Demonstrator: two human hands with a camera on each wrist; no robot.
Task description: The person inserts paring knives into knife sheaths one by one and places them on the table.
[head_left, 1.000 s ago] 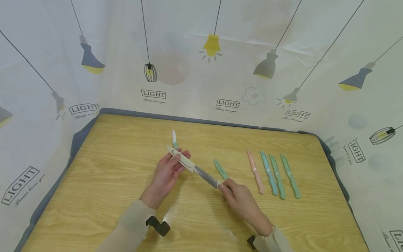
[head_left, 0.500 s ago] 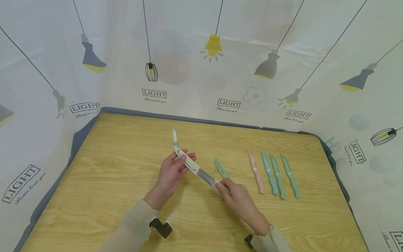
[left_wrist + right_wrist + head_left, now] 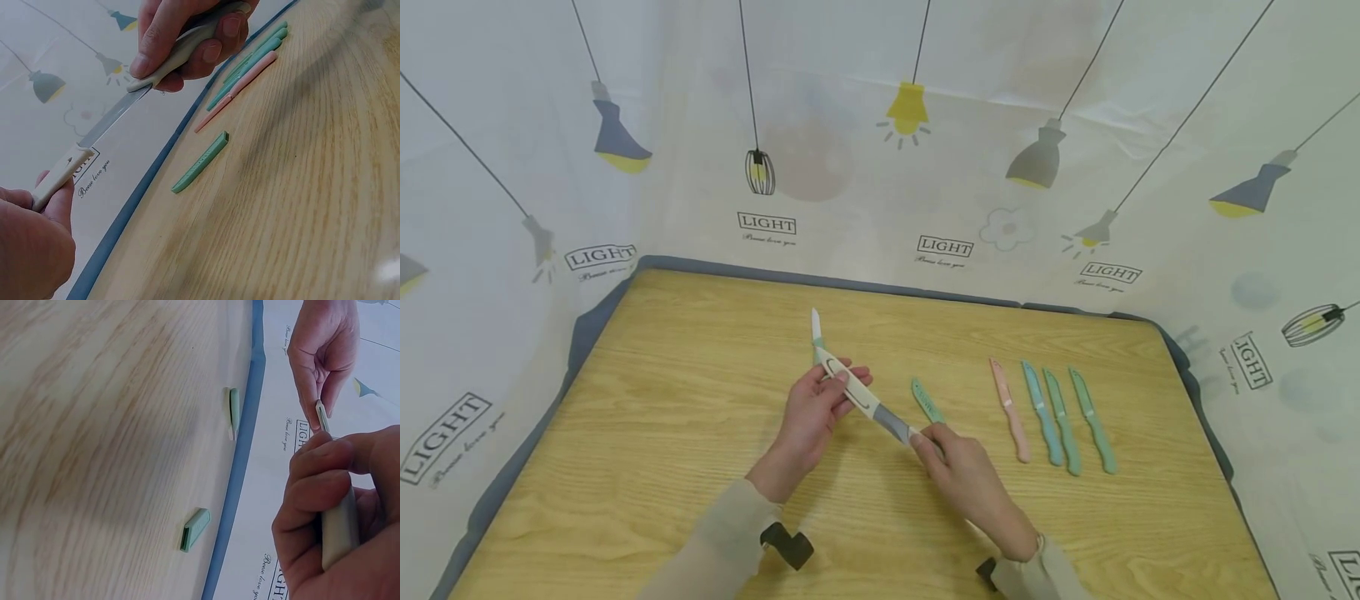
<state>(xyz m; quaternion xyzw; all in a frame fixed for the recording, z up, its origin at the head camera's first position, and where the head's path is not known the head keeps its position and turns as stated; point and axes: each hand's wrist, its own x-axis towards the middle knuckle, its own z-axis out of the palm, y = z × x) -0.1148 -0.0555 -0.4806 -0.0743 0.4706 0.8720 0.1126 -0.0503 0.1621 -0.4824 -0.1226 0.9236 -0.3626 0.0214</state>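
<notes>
My left hand [image 3: 808,412] pinches a cream knife sheath [image 3: 847,382] between thumb and fingers, above the table. The fingers of my right hand [image 3: 973,479] curl round the pale handle [image 3: 187,51] of a knife, whose blade [image 3: 892,423] runs partly into the sheath; a length of bare metal shows between the sheath mouth and the handle. Behind the sheath tip a small green-handled knife [image 3: 816,325] lies with its white blade pointing away; the sheath and left hand hide part of its handle. A loose green sheath [image 3: 927,400] lies just beyond my right hand.
To the right, a pink knife [image 3: 1009,410], a blue knife [image 3: 1042,414] and two green knives [image 3: 1092,419] lie side by side on the wooden table [image 3: 662,400]. A printed curtain [image 3: 850,200] stands round the table's back and sides.
The blade has slid further into the cream sheath, so less metal shows. My left hand has shifted slightly right, toward the right hand; the things on the table have stayed put.
</notes>
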